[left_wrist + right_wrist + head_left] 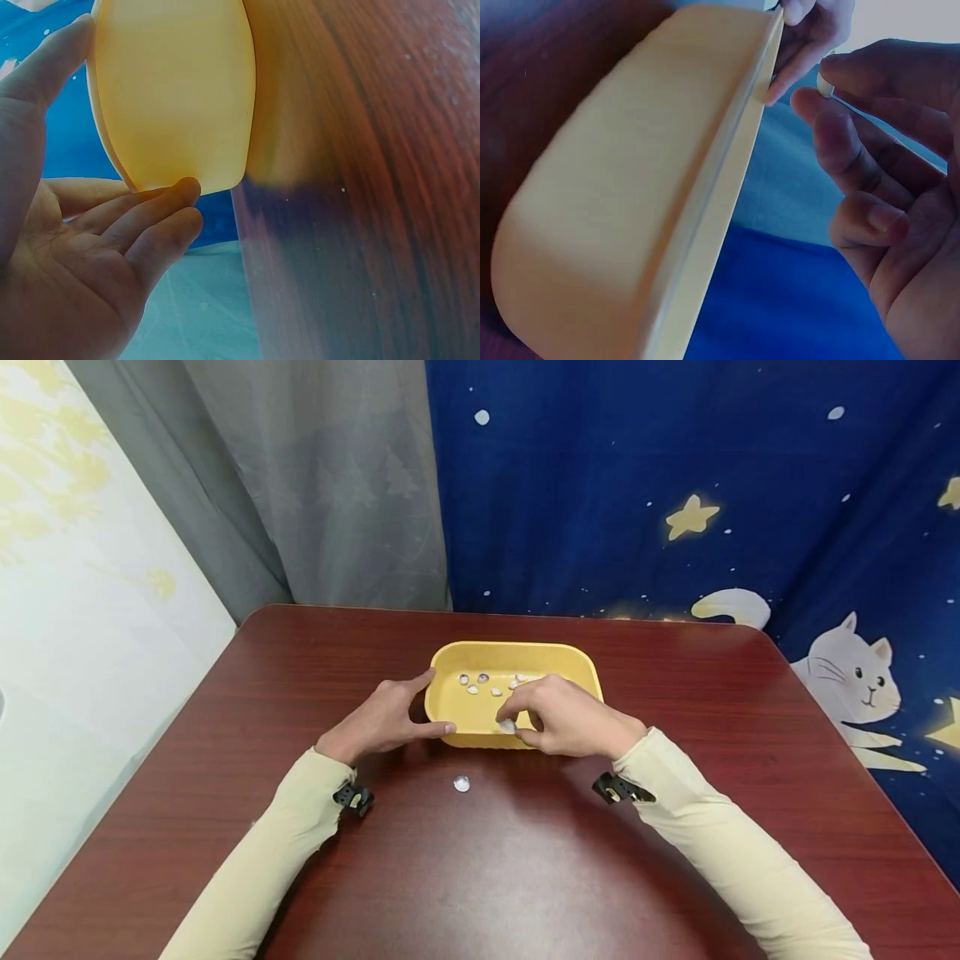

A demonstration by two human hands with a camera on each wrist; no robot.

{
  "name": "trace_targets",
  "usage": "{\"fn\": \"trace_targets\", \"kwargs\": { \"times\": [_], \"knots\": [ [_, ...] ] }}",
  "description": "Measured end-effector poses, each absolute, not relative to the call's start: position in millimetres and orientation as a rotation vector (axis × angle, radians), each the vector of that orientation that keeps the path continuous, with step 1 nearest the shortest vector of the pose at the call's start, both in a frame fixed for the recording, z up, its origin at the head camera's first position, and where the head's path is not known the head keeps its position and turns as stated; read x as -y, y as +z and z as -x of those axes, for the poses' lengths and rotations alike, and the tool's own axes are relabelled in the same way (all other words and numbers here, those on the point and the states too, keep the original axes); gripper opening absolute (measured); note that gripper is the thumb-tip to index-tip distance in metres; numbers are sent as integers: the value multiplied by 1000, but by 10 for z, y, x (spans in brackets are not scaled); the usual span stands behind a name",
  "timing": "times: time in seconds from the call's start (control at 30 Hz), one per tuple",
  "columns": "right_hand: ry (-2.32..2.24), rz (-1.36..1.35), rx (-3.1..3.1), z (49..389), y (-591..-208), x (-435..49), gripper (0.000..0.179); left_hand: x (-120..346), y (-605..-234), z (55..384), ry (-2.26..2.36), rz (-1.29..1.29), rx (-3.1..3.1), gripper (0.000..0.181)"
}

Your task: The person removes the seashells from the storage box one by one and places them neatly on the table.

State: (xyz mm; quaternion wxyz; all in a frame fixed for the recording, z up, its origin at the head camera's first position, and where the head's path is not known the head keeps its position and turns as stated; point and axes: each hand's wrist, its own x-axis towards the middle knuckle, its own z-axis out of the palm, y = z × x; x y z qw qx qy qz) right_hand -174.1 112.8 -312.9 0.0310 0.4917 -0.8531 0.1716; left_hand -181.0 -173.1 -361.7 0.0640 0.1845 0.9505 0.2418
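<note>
A shallow yellow plastic tray [465, 718] stands on the table. My left hand [386, 714] holds its left end, the thumb over the near rim and the fingers along the end wall; in the left wrist view the fingers [161, 217] lie against the outside. Over the tray's near side, my right hand [566, 718] pinches a small whitish pebble [507, 726] between thumb and fingertips. The right wrist view shows this pebble [825, 85] edge-on, above the rim. Several similar shiny pebbles [472, 690] lie on the tray floor, some partly hidden behind my right hand.
One round clear pebble [461, 784] lies on the dark red-brown table [517, 868] in front of the tray. A grey curtain [352, 485] and a blue starry curtain [570, 485] hang behind the table's far edge. A pale patterned surface [90, 635] borders the left side.
</note>
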Motion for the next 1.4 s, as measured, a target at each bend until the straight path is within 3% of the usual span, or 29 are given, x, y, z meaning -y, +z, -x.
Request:
{"fn": "trace_targets", "kwargs": {
  "times": [1.4],
  "knots": [
    [227,-1625,2638,1419,-3594,-875,13,1717,-3612,1819,713,-535,-2866,108]
  ]
}}
